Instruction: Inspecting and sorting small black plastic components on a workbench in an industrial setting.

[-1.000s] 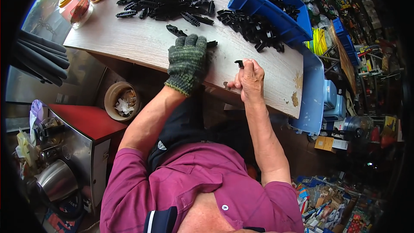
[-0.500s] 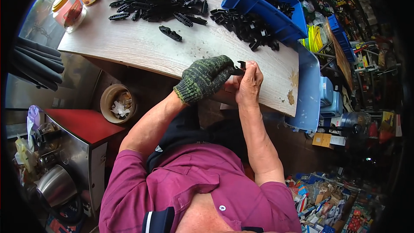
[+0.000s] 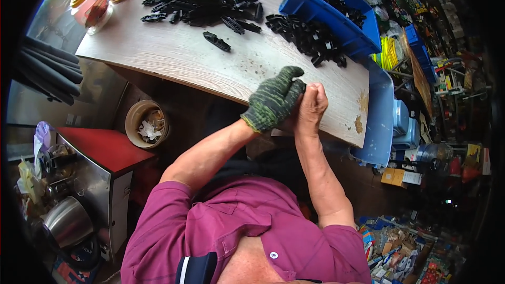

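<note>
My left hand (image 3: 274, 100), in a dark green and black knitted glove, presses against my right hand (image 3: 312, 109) over the front edge of the table. One gloved digit sticks up and bends over at the top; the other fingers are curled. My bare right hand is closed in a fist, thumb side up. A black plastic part is between the two hands, almost wholly hidden by the fingers. Beyond them, a single long black plastic piece (image 3: 216, 41) lies apart from a heap of similar long pieces (image 3: 205, 1). A second heap of small black clips (image 3: 305, 37) lies to the right.
A blue crate (image 3: 336, 21) holding black parts stands at the table's (image 3: 173, 52) back right. Lidded jars (image 3: 90, 8) stand at the far left. Below are a waste bin (image 3: 131, 131) and a red-topped cabinet (image 3: 102, 150). A light-blue tub (image 3: 377, 110) adjoins the table's right end.
Both hands have moved slightly right and come closer together. A gloved digit has lifted up, and the black part that showed between the hands is now nearly covered. The view has shifted a little.
</note>
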A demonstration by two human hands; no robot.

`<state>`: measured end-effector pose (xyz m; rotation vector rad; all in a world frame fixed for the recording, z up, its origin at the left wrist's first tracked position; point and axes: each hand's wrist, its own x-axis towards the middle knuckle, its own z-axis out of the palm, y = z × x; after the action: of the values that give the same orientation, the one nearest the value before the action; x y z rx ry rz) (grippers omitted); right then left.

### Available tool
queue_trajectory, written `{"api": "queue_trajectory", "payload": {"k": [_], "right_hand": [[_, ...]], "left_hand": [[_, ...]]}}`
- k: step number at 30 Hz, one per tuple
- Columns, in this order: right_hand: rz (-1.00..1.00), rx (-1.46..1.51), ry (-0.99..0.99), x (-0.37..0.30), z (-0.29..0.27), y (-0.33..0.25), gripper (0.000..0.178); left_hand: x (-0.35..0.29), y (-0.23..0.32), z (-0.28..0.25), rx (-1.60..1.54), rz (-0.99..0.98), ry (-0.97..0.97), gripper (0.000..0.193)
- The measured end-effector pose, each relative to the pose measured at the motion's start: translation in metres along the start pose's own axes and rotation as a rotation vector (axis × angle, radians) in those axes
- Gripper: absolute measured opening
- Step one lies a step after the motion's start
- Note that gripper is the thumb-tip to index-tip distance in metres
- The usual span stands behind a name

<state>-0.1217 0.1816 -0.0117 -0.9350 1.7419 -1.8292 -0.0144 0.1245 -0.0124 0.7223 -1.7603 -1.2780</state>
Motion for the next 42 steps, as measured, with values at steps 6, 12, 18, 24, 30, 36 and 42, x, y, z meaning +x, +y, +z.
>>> {"api": "queue_trajectory", "payload": {"k": [6,12,18,24,30,36,42], "right_hand": [[-0.047,0.019,-0.001,0.002,-0.005,-0.001,0.021],[0.368,0.24,0.258,0.023,-0.028,-0.02,0.032],[0.348,0.211,0.752,0.087,-0.109,-0.014,0.041],[0.368,-0.006,0.554,0.088,-0.103,-0.003,0.027],[0.461,-0.263,0.233,0.101,-0.054,-0.01,0.035],[0.383,-0.604,0.154,0.121,-0.023,-0.005,0.039],[0.305,-0.657,0.15,0.124,-0.022,0.004,0.041]], "left_hand": [[-0.001,0.003,-0.003,0.141,0.048,-0.054,0.033],[0.029,-0.023,-0.116,0.874,0.441,0.302,0.037],[0.048,-0.039,-0.17,1.155,0.501,0.093,0.024],[0.051,-0.033,-0.16,1.093,0.535,0.054,0.025],[0.045,-0.03,-0.147,1.126,0.595,0.09,0.025],[0.04,-0.037,-0.141,1.143,0.528,-0.01,0.028],[0.043,-0.032,-0.134,1.141,0.512,-0.076,0.031]]}}
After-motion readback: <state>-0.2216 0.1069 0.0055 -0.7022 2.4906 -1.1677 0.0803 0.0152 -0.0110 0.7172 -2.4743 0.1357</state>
